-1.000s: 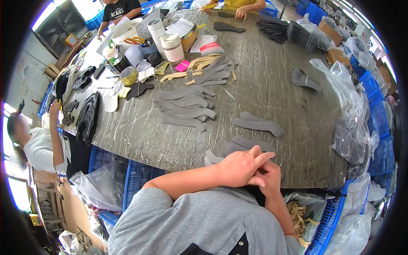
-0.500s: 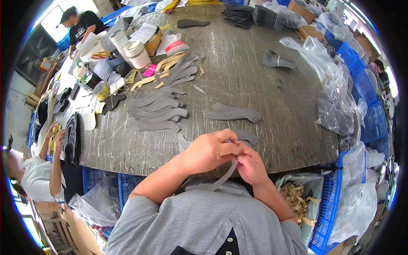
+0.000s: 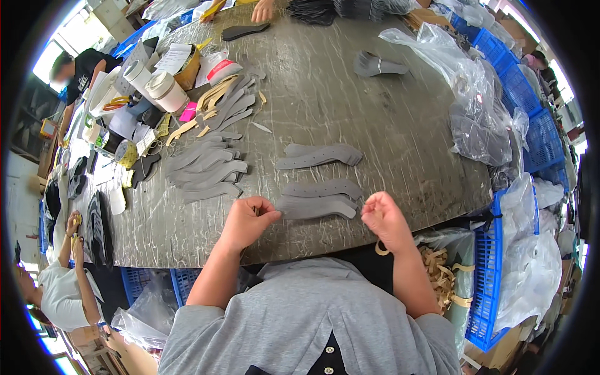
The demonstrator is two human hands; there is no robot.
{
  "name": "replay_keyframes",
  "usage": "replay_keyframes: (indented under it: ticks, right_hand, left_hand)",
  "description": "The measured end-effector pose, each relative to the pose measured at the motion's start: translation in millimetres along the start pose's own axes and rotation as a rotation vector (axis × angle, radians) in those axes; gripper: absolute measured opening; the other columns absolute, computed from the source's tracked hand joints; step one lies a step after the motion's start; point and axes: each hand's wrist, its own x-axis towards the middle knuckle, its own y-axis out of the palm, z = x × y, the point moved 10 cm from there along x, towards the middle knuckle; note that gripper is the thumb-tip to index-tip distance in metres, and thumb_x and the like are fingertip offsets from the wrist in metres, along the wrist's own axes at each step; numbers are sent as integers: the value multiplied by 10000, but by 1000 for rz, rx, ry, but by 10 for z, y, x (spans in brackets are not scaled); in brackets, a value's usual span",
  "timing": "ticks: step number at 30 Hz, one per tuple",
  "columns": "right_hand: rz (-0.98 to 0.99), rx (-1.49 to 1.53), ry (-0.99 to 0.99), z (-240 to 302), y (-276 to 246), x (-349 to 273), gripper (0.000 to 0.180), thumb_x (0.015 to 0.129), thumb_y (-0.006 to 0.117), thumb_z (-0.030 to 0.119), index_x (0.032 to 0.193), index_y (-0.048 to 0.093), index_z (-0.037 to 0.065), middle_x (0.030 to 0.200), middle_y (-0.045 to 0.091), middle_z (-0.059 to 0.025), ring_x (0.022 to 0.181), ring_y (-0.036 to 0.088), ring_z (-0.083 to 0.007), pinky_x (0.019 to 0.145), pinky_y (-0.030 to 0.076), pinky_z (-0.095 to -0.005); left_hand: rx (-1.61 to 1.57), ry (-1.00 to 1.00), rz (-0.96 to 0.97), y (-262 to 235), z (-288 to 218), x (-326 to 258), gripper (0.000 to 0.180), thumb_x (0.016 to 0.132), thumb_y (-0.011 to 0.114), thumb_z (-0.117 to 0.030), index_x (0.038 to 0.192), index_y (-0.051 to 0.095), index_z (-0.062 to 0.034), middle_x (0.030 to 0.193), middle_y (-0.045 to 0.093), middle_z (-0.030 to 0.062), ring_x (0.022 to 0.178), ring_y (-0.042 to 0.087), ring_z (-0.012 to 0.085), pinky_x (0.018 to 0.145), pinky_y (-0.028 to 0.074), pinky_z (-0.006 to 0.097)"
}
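My left hand is pinched closed at the left end of the nearest grey shaped strip, thumb tip against or just over it. What lies between those fingers, if anything, is hidden. Past the right end of that strip, my right hand is raised with curled fingers, and a thin tan strip loops down below it. A second grey strip with a row of small holes lies just beyond the nearest one. Farther back rests another small stack of holed grey strips.
Loose grey strips are heaped to the left, with tan pieces behind. A banded grey bundle lies farther off. Plastic bags and blue crates line the right. A co-worker's hand reaches in at the far edge.
My hands were together around a pale dangling strip; now they are apart, left and right. A grey strip shows flat between them. The view has shifted, and a co-worker's hand appears at the far edge.
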Motion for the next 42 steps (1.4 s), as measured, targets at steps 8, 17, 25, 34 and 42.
replay_keyframes:
  ticks: [8,17,25,34,42]
  right_hand:
    - [-113,-163,-120,-214,52,167,149,844,683,2,890,546,38,775,559,14,713,510,-66,662,447,-236]
    - [-206,-453,-197,-132,93,164,166,826,681,0,918,544,16,657,569,-97,593,540,-146,587,456,-287]
    - [-242,-753,-399,62,237,85,139,809,662,30,911,574,61,785,569,-108,706,613,-314,591,492,-394]
    - [-62,-1261,-561,136,656,-16,428,792,592,37,1119,706,290,932,495,-57,756,609,-225,564,517,-360]
    - [-74,-1304,-580,171,689,-36,444,792,579,44,1141,706,288,949,502,-64,758,609,-216,574,516,-348]
  left_hand:
    - [104,-29,-8,105,98,74,167,784,747,-150,802,696,8,624,618,36,562,511,86,536,430,269]
    - [261,-20,-27,138,136,130,166,782,730,-147,796,699,15,611,618,46,556,521,84,526,427,269]
    - [282,-20,-28,141,102,143,182,767,735,-159,795,702,18,589,610,62,545,521,103,530,436,289]
    - [378,68,-73,157,45,152,179,757,735,-166,796,693,4,624,645,119,560,599,226,578,485,340]
    - [415,180,-65,128,5,159,159,749,742,-140,799,676,-5,819,639,153,755,624,310,690,497,370]
